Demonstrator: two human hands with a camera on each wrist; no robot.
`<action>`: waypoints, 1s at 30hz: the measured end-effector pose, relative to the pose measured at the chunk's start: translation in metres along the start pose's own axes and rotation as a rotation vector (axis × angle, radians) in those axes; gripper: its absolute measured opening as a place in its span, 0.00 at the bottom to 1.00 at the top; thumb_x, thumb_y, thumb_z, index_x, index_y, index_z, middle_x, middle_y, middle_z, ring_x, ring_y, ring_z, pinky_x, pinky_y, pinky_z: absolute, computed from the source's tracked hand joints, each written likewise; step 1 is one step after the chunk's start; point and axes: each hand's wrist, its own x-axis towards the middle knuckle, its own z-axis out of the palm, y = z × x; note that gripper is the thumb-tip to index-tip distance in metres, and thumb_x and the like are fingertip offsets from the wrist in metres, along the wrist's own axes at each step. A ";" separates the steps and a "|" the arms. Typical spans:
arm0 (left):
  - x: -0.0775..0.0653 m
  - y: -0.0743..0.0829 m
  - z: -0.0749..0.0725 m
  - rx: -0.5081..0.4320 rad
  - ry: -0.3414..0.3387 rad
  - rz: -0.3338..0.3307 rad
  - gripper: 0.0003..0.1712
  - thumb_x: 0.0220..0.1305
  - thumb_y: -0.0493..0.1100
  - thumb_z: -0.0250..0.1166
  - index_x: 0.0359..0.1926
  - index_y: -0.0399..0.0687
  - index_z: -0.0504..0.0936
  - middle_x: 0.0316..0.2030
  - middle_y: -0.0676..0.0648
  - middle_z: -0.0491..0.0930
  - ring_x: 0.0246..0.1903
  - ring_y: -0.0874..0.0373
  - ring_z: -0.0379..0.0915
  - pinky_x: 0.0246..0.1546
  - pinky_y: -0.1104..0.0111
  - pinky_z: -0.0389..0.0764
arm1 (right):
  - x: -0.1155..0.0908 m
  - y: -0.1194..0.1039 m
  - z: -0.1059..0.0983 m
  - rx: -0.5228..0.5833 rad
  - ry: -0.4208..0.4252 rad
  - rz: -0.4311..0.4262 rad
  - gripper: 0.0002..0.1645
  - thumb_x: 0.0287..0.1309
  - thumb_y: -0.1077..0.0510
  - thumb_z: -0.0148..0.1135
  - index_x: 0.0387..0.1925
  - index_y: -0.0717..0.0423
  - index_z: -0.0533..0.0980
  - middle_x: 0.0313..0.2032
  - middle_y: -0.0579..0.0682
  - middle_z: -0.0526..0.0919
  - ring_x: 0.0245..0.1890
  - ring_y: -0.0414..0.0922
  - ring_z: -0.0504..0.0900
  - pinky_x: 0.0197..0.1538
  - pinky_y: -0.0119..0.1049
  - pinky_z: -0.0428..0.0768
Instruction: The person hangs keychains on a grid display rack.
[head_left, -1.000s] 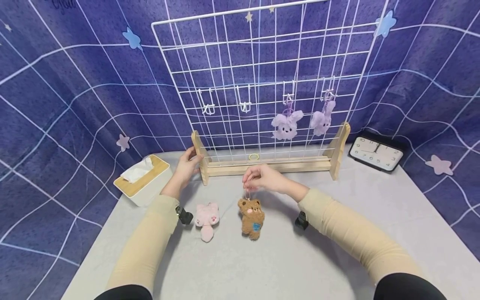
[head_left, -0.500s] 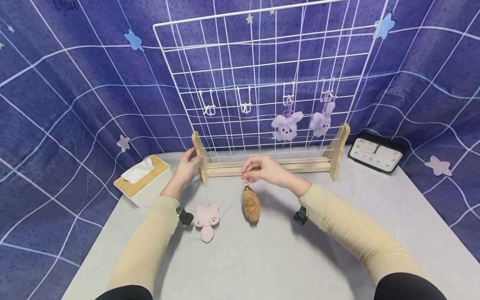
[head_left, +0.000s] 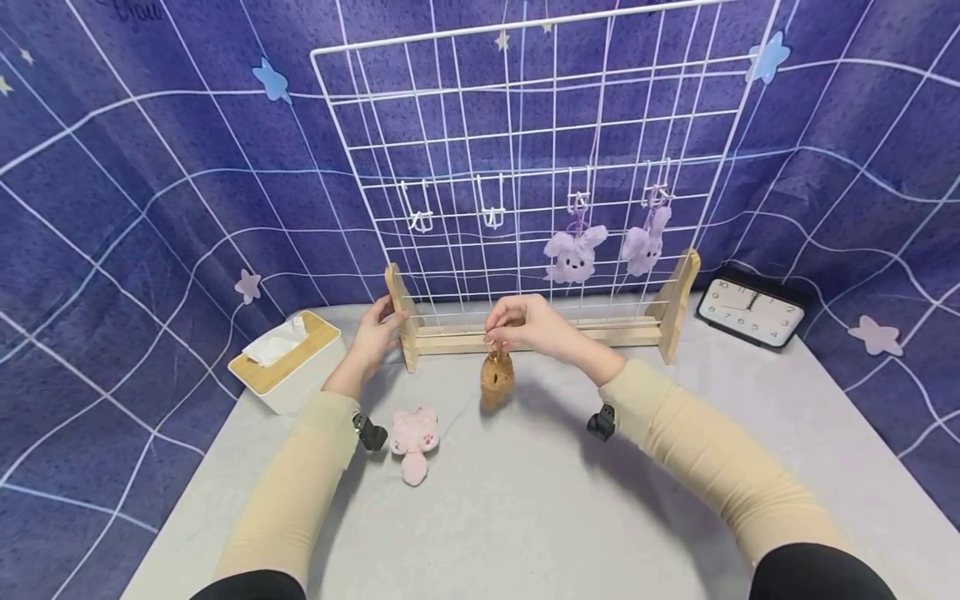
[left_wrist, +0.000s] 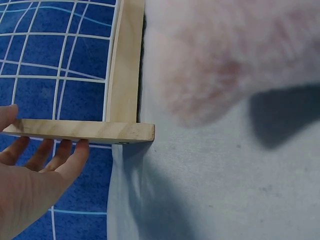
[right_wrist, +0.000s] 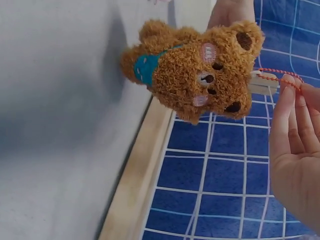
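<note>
Presently, right hand [head_left: 531,323] is pinching red cord [right_wrist: 278,70] of teddy bear [right_wrist: 192,72], possibly risking a drop if pinch loosens; left hand [head_left: 373,336] is gripping wooden stand [left_wrist: 85,129].

head: bright, edges stretched | left wrist: dimmer, pink plush [left_wrist: 225,55] blurred | shadows: soft

Fuzzy brown bear [right_wrist: 187,75], upright in midair

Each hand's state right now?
Left hand: holding the wooden stand between thumb and fingers.
Right hand: pinching the cord of the teddy bear.
</note>
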 end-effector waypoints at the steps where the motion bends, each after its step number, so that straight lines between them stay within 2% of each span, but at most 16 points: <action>1: 0.000 0.000 0.000 0.000 0.001 0.001 0.34 0.77 0.38 0.56 0.78 0.41 0.56 0.74 0.35 0.59 0.71 0.37 0.58 0.67 0.40 0.66 | 0.001 -0.002 -0.001 -0.001 0.002 -0.005 0.04 0.62 0.73 0.66 0.39 0.68 0.80 0.35 0.58 0.87 0.34 0.49 0.87 0.44 0.48 0.88; 5: 0.000 0.001 0.000 -0.005 0.001 0.007 0.34 0.77 0.38 0.56 0.78 0.39 0.56 0.73 0.34 0.59 0.70 0.37 0.58 0.67 0.40 0.66 | 0.004 -0.010 -0.004 -0.040 0.018 -0.038 0.04 0.62 0.72 0.66 0.39 0.67 0.80 0.35 0.58 0.87 0.34 0.50 0.86 0.42 0.49 0.88; 10: -0.002 0.004 -0.001 -0.021 -0.009 -0.004 0.35 0.77 0.39 0.56 0.79 0.39 0.54 0.75 0.34 0.57 0.71 0.37 0.56 0.68 0.40 0.64 | 0.009 -0.019 -0.007 -0.062 0.040 -0.050 0.04 0.62 0.69 0.68 0.39 0.65 0.81 0.35 0.56 0.87 0.36 0.50 0.86 0.45 0.51 0.87; 19: -0.015 0.025 0.005 -0.030 -0.033 -0.038 0.34 0.77 0.34 0.53 0.78 0.34 0.52 0.75 0.31 0.55 0.71 0.34 0.55 0.68 0.40 0.64 | 0.016 -0.036 -0.013 -0.055 0.053 -0.086 0.04 0.63 0.70 0.66 0.40 0.66 0.80 0.36 0.57 0.88 0.35 0.48 0.86 0.44 0.50 0.88; 25: -0.006 0.011 0.001 -0.035 -0.017 -0.027 0.35 0.77 0.36 0.55 0.79 0.37 0.53 0.75 0.33 0.55 0.72 0.37 0.55 0.68 0.40 0.63 | 0.018 -0.055 -0.017 -0.016 0.072 -0.099 0.04 0.64 0.70 0.66 0.40 0.67 0.80 0.37 0.62 0.87 0.35 0.50 0.87 0.44 0.49 0.88; 27: -0.002 0.005 0.000 -0.028 -0.010 -0.021 0.36 0.77 0.38 0.56 0.79 0.40 0.54 0.75 0.35 0.56 0.72 0.38 0.56 0.68 0.41 0.64 | 0.020 -0.060 -0.019 -0.021 0.082 -0.104 0.03 0.64 0.69 0.66 0.39 0.65 0.80 0.37 0.62 0.87 0.35 0.49 0.87 0.43 0.45 0.88; 30: 0.001 0.001 -0.001 -0.002 -0.005 -0.012 0.36 0.77 0.39 0.57 0.79 0.40 0.54 0.75 0.35 0.57 0.72 0.38 0.56 0.67 0.41 0.65 | 0.021 -0.069 -0.020 -0.033 0.101 -0.122 0.03 0.64 0.69 0.67 0.38 0.63 0.80 0.36 0.61 0.87 0.35 0.49 0.87 0.41 0.45 0.88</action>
